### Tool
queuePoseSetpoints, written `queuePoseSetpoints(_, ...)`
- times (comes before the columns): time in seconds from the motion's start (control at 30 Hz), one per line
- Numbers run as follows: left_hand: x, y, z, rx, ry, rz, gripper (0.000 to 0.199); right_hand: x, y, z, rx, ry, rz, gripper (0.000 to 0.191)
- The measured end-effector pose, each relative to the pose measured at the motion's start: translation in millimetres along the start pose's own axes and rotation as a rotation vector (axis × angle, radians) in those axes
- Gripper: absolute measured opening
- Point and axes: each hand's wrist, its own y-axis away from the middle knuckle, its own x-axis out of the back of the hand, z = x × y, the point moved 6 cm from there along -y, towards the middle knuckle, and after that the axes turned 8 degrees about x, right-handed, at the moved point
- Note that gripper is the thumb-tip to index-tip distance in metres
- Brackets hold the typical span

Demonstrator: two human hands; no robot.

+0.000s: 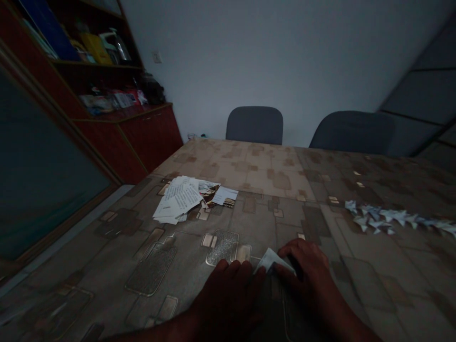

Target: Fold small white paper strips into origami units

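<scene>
White folded paper [272,261] is pinched snug between the left hand [226,297] and right hand [304,270] by the near edge of the tabletop [270,213], with a pile of papers [178,199] farther on and folded paper shapes [392,216] off right

From here I can't see all of the folded paper [271,261] at six o'clock: the left hand [226,297] and right hand [302,270] cover most of it. The bottom edge cuts off the left forearm [156,331] and right forearm [342,318]. At three o'clock, the row of paper folds [395,216] runs off the right edge. At eleven o'clock, the writing on the paper pile [178,199] is too small to read, and at ten o'clock the shelf things [96,50] are too dim to make out.
</scene>
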Motion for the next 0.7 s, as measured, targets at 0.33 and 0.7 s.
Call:
queuePoseSetpoints(0.33,0.4,0.3,0.2,0.038,-0.02,-0.055,0.065,-3.9,11.1,11.5,0.009,0.04,0.107,0.021)
queuePoseSetpoints(0.7,-2.6,1.0,-0.6,0.034,-0.039,-0.026,0.068,13.2,33.3,21.0,0.081,0.117,0.153,0.025)
